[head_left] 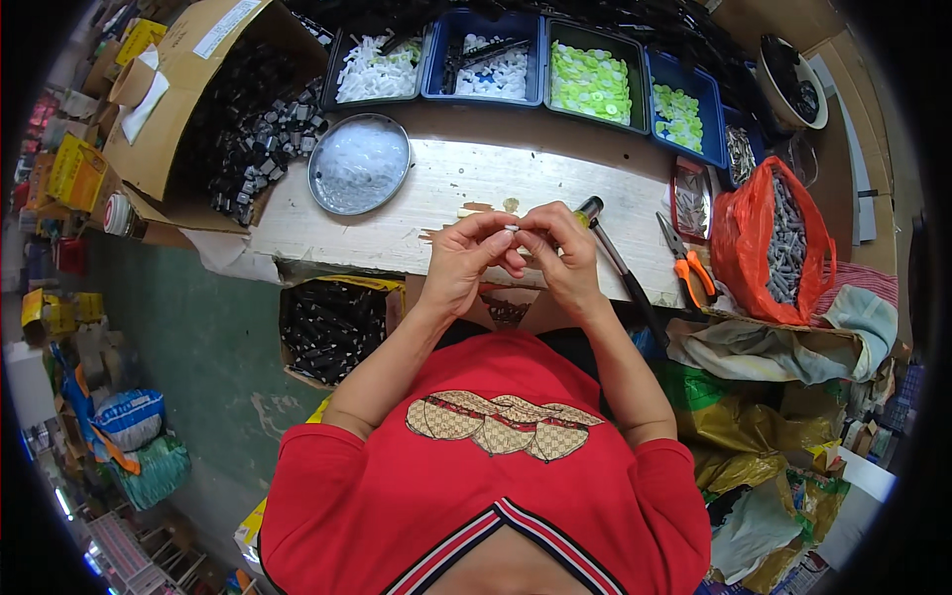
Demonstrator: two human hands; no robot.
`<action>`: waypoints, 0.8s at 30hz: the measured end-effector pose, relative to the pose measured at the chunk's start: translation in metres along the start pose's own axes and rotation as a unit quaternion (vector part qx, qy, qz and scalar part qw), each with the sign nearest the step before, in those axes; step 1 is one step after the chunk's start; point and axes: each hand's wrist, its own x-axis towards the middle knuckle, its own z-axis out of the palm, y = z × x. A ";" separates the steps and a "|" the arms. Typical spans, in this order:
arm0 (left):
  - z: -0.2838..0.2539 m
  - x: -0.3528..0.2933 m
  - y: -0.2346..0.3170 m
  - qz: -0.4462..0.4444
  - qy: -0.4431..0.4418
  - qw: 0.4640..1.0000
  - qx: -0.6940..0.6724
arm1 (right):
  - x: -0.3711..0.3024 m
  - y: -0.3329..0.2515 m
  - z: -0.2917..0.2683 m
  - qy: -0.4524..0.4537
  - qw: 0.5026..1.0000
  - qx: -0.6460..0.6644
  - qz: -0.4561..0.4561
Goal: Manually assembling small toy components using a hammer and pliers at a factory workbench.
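Part point(513, 229): small white piece, pinched between the fingertips of both hands, held above the near edge of the bench point(436, 213), in front of the person's chest.
Left hand point(464, 260): fingers curled in, thumb and forefinger closed narrow on the left end of the part; palm turned toward the right hand.
Right hand point(562, 260): fingers bent tight, thumb and forefinger closed on the right end of the part; knuckles touch the left hand's fingers.
Grip: both hands nearly closed, only the small white part between the tips; how far the part goes into either hand cannot be told.
Screwdriver point(615, 260): lies on the bench just right of the right hand, yellow-black handle end near the knuckles, shaft running toward the person.
Pliers point(686, 263): orange handles, farther right on the bench.
Round tin point(359, 164): holds clear bits, left of the hands, well apart.
Trays point(496, 67): row along the far edge, with white parts and green discs.
Orange bag point(778, 243): open, full of grey pieces, at the right end.
Box point(238, 109): cardboard, black parts spilling out, far left.
Lower box point(332, 327): black parts, under the bench edge, beside the left forearm.
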 end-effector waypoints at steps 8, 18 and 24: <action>-0.002 -0.003 -0.016 0.095 0.048 0.989 0.106 | 0.001 0.008 0.016 0.023 1.000 -0.012 0.013; -0.033 0.014 0.015 0.155 0.110 0.888 0.419 | 0.007 0.029 0.012 -0.051 0.954 -0.287 -0.074; -0.034 0.015 0.016 0.146 0.079 0.862 0.479 | 0.010 0.031 0.024 -0.068 0.946 -0.304 -0.094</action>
